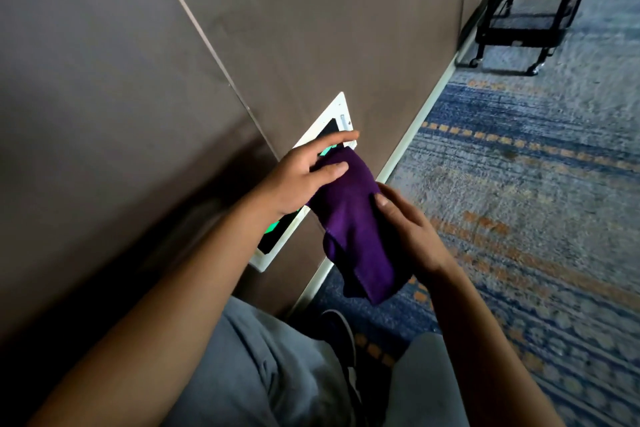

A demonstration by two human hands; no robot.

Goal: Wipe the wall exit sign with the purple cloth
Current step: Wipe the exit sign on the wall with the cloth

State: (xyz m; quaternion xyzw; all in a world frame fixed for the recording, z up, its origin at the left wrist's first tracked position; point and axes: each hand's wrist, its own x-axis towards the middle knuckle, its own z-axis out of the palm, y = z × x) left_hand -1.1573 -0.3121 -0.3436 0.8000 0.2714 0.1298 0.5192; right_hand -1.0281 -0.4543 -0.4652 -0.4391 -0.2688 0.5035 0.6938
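The exit sign (334,121) is a white-framed panel with a black face and green markings, set low in the brown wall just above the skirting. A folded purple cloth (353,229) hangs in front of its middle. My left hand (304,173) rests on the cloth's upper end with fingers stretched over the sign, thumb lying on the fabric. My right hand (405,229) grips the cloth's right edge, thumb on top. Both hands and the cloth hide the centre of the sign.
A blue and orange patterned carpet (519,184) runs along the wall to the right. A black wheeled cart (526,10) stands by the wall at the upper right. My grey-trousered knees and a dark shoe (341,340) are directly below the hands.
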